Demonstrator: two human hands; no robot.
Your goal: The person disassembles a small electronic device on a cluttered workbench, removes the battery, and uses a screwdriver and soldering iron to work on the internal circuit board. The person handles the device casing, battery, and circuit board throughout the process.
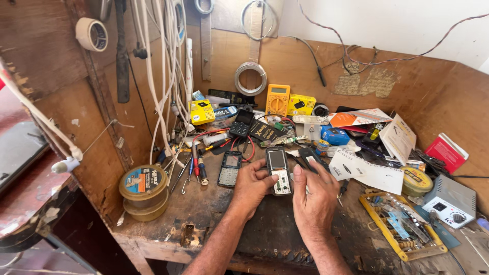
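Left hand (253, 184) and right hand (315, 196): both gripping an opened mobile phone (279, 170) between them, above the desk (270, 234). Second phone (230, 168) lies just left; yellow multimeter (277, 99) beyond.

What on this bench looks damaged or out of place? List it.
The phone between the left hand and right hand is opened, its circuit board bare below the screen. A loose phone front lies beside it. The wooden bench edge is chipped and gouged.
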